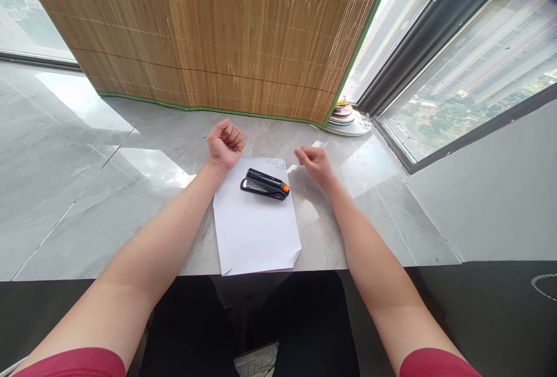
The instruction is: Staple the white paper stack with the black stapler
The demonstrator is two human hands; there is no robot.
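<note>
Centrally, a black stapler (265,184) with an orange tip lies on the far half of a white paper stack (255,226), which sits on the grey counter (87,203) at its near edge. Just beyond the stapler to the left, the left hand (225,145) is clenched into a loose fist over the paper's far corner, holding nothing that shows. To the stapler's right, off the paper, the right hand (317,163) hovers blurred with fingers curled; whether it grips anything cannot be told. Well beyond the stapler hangs a bamboo blind (217,35), with stacked plates (346,119) by the window.
</note>
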